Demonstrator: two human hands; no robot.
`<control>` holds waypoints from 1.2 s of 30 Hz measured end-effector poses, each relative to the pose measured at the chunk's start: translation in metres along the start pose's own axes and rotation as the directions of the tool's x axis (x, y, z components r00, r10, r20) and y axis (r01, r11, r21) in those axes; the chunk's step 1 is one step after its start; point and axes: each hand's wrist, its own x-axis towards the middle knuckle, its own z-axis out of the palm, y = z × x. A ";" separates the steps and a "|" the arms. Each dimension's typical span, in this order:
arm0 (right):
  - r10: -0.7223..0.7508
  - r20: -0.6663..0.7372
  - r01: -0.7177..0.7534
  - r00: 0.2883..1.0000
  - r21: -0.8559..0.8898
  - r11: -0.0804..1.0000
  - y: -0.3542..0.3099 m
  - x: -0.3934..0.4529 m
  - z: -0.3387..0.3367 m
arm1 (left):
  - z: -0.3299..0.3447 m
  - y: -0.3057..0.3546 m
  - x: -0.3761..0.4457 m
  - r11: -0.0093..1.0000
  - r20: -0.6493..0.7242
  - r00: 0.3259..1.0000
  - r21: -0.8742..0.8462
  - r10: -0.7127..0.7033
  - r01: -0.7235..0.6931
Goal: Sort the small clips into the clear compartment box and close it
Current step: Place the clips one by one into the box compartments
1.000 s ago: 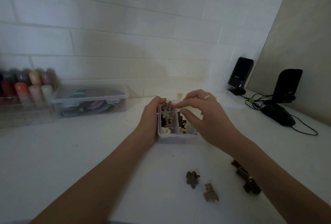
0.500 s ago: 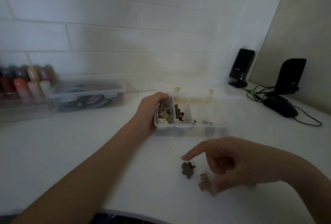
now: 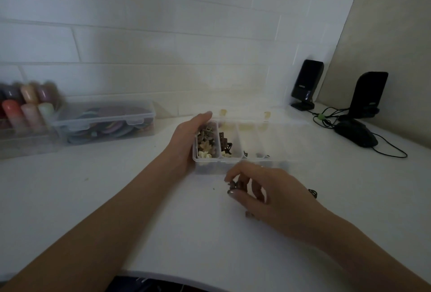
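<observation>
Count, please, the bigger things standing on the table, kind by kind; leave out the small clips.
Clear compartment box, lid open: 1
Lidded clear box of coloured discs: 1
Black speakers: 2
Black mouse: 1
Total: 5

Open clear compartment box (image 3: 265,163) holds brown and cream clips (image 3: 205,144) leftmost.

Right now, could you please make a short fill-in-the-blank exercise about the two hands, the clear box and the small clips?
1. The left hand holds the ____ end of the clear plastic compartment box.
2. The right hand pinches a small dark ____.
3. The box's lid is ____.
4. Two black ____ stand by the wall.

Missing words: left; clip; open; speakers
</observation>
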 end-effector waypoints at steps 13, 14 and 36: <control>0.028 -0.270 -0.068 0.962 -0.141 0.988 -0.026 0.069 -0.009 | -0.001 -0.001 0.006 0.969 0.154 0.987 -0.231 -0.052 0.087; 0.058 -0.210 -0.100 0.976 -0.195 0.976 -0.026 0.071 -0.005 | -0.001 0.000 0.006 0.972 0.153 0.987 -0.218 -0.053 0.086; -0.049 -0.316 0.017 0.947 -0.101 0.995 -0.011 0.049 -0.015 | 0.002 0.002 0.001 0.992 -0.010 0.999 -0.122 -0.046 0.044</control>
